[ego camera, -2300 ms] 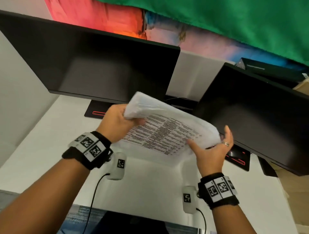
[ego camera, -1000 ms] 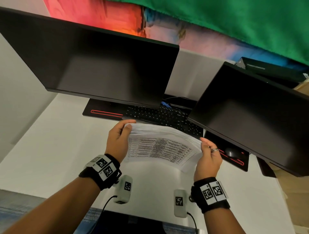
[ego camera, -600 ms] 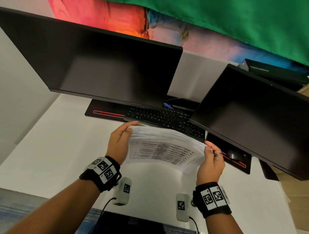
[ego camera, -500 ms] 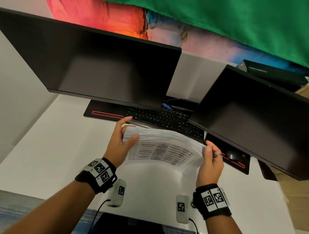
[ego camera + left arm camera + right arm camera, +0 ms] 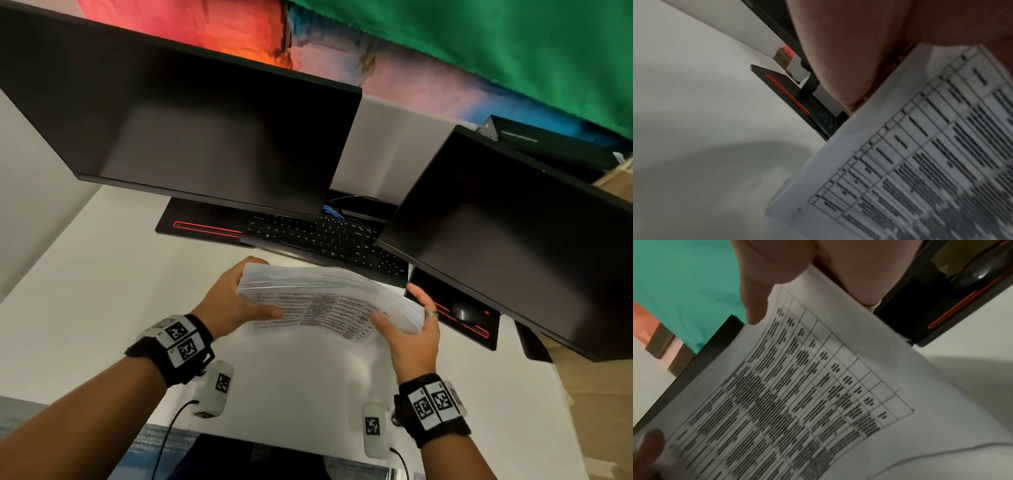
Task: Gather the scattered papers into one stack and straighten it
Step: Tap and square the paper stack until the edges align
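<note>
White worktop (image 5: 102, 291) is seen beneath the paper stack (image 5: 329, 298), held just in front of the keyboard (image 5: 325, 240) — gripped at its ends by left hand (image 5: 229, 301) and right hand (image 5: 411, 335).

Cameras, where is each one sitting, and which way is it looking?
Head: sits on the person's head, looking forward and down at the paper stack over the white desk; both forearms, left hand and right hand show.
Left wrist: looks along the left hand at the stack's printed table.
Right wrist: looks along the right hand at the same page; its thumb lies on top.
Shared: all three see the paper stack; each wrist view also catches the red-striped desk mat.
</note>
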The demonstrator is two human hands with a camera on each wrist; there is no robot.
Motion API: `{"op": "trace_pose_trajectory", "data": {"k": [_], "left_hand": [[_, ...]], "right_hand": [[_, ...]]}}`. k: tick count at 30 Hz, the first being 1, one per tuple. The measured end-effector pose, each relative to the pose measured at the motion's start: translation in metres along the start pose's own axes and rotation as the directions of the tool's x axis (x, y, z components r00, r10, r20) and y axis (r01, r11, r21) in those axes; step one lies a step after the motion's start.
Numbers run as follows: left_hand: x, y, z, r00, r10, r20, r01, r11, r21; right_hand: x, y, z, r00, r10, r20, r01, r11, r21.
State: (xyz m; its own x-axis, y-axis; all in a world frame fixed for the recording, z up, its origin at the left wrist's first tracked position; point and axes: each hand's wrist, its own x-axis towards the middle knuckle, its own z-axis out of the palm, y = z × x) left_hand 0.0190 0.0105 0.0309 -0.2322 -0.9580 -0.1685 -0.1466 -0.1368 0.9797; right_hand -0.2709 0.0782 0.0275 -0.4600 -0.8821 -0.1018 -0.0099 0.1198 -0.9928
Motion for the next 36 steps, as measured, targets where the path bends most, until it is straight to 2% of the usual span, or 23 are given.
{"op": "trace_pose_trajectory", "data": {"k": [4,6,8,11,15,17,19,21,23,24,26,28,29,30,31,32,33,34,35,36], "left_hand": [[0.003,0.002,0.000,0.998,-0.001,0.063,-0.002,0.999,0.046],[0.004,0.001,-0.001,0.998,-0.027,0.054,0.026,0.999,0.019],[0.004,-0.002,-0.001,0.997,-0.014,0.079,0.011,0.999,0.034],[0.002,-0.005,0.003,1.000,0.014,0.011,-0.016,0.988,0.152],[-0.002,0.015,0.008,0.984,0.126,-0.127,-0.089,0.962,0.260],[0.000,0.043,0.006,0.967,0.211,-0.145,-0.156,0.935,0.319],[0.001,0.078,0.004,0.941,0.334,-0.058,-0.271,0.844,0.462],[0.003,0.115,0.007,0.897,0.434,0.085,-0.387,0.680,0.622],[0.006,0.142,0.017,0.844,0.482,0.234,-0.479,0.484,0.732],[0.007,0.152,0.021,0.818,0.498,0.288,-0.514,0.409,0.754],[0.008,0.161,0.023,0.780,0.543,0.311,-0.546,0.347,0.763],[0.010,0.151,0.011,0.716,0.675,0.178,-0.498,0.316,0.807],[0.008,0.140,0.004,0.667,0.744,0.046,-0.446,0.349,0.824],[0.006,0.127,-0.006,0.624,0.773,-0.114,-0.403,0.444,0.801],[0.003,0.113,-0.014,0.627,0.730,-0.272,-0.373,0.588,0.718],[0.002,0.100,-0.019,0.692,0.615,-0.378,-0.351,0.745,0.568],[0.003,0.089,-0.020,0.799,0.458,-0.388,-0.322,0.873,0.367],[0.006,0.079,-0.019,0.901,0.306,-0.309,-0.269,0.950,0.158],[0.010,0.072,-0.015,0.962,0.199,-0.189,-0.201,0.980,0.010],[0.014,0.069,-0.011,0.986,0.129,-0.105,-0.136,0.989,-0.053]], "right_hand": [[0.002,-0.008,-0.001,0.999,0.035,0.037,-0.037,0.998,0.055],[0.002,-0.010,-0.001,0.999,0.018,0.043,-0.021,0.996,0.081],[0.002,-0.010,0.000,0.997,0.026,0.068,-0.030,0.998,0.058],[0.005,-0.009,-0.004,0.999,0.011,0.043,-0.013,0.999,0.046],[0.016,-0.021,-0.012,0.992,-0.098,0.084,0.111,0.980,-0.167],[0.019,-0.034,-0.016,0.987,-0.107,0.116,0.139,0.940,-0.312],[0.020,-0.050,-0.006,0.978,-0.089,0.187,0.172,0.852,-0.495],[0.017,-0.066,0.018,0.941,-0.075,0.329,0.271,0.750,-0.604],[0.014,-0.080,0.046,0.893,-0.129,0.432,0.370,0.758,-0.538],[0.013,-0.084,0.058,0.878,-0.182,0.443,0.406,0.773,-0.488],[0.016,-0.087,0.067,0.886,-0.251,0.390,0.413,0.812,-0.413],[0.019,-0.087,0.061,0.912,-0.239,0.335,0.345,0.887,-0.307],[0.021,-0.086,0.053,0.928,-0.208,0.311,0.290,0.924,-0.249],[0.023,-0.087,0.047,0.937,-0.188,0.293,0.250,0.949,-0.190],[0.025,-0.086,0.041,0.942,-0.179,0.285,0.231,0.960,-0.161],[0.027,-0.088,0.036,0.941,-0.179,0.286,0.224,0.966,-0.132],[0.029,-0.087,0.033,0.940,-0.171,0.297,0.209,0.973,-0.102],[0.030,-0.086,0.033,0.939,-0.154,0.308,0.185,0.980,-0.073],[0.031,-0.084,0.034,0.939,-0.135,0.316,0.167,0.983,-0.076],[0.032,-0.082,0.037,0.942,-0.113,0.316,0.147,0.986,-0.084]]}}
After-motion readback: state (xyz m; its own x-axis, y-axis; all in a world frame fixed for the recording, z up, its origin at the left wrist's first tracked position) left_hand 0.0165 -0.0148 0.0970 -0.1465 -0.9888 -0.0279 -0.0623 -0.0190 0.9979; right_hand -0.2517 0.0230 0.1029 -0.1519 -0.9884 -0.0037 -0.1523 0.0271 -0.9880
